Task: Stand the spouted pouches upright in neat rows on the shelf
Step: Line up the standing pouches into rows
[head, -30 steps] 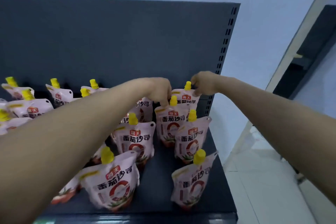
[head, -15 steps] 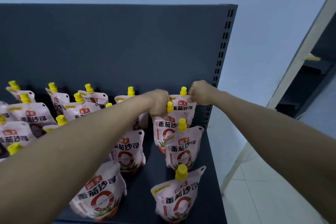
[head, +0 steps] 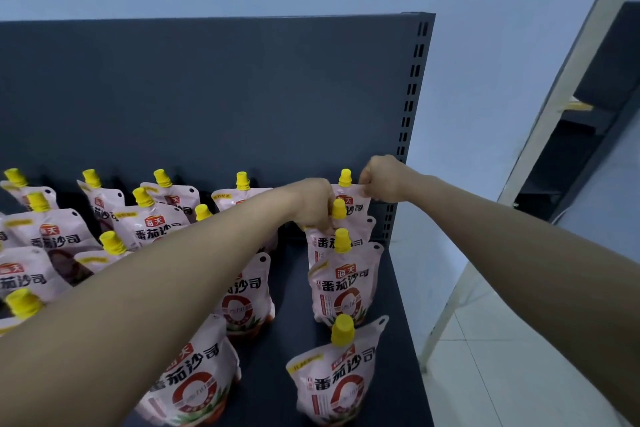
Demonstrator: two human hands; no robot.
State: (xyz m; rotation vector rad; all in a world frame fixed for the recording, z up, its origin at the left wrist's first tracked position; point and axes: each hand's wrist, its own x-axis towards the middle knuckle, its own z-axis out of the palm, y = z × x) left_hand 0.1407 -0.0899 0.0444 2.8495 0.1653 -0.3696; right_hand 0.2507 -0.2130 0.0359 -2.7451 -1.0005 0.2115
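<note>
The step in hand is squaring the far end of the right-hand column on the shelf. The right hand pinches the upper right corner of the rear pouch, which stands upright just in front of the back panel. The left hand has its fingers curled over the upper left edge of the second pouch, directly in front of the rear one and beside its yellow cap. How far the fingers wrap is hidden. Seat the rear pouch with its base flat and its face square to the shelf front. Then align the second pouch so that its cap falls in line with the third pouch and the front pouch. Steer each pouch by the top corners only, since pressure on the soft body is likely to buckle it. Release one hand at a time and confirm that each pouch stands unaided. Lift the forearms clear on withdrawal, as the left forearm passes close over the neighbouring column.
</note>
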